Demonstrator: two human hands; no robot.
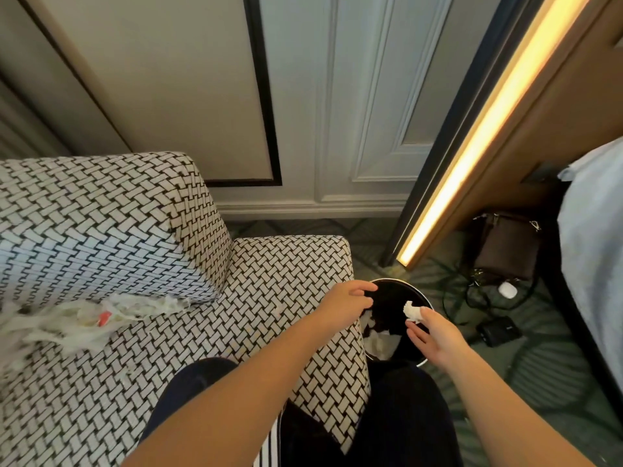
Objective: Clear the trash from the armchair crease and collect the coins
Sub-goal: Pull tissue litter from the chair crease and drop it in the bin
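Though the bin (387, 308) is dark, right hand (435, 335) pinches a wad (412, 310) — perhaps tissue.

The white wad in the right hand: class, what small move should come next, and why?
Probably open the grip and let the white wad drop. The right hand pinches it, apparently over the open mouth of the black bin, where paper scraps already lie, so no further carrying seems needed. Shredded trash lies in the armchair crease for afterwards.

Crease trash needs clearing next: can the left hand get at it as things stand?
Probably yes: the left hand seems empty over the bin, and only bare seat lies between it and the trash.
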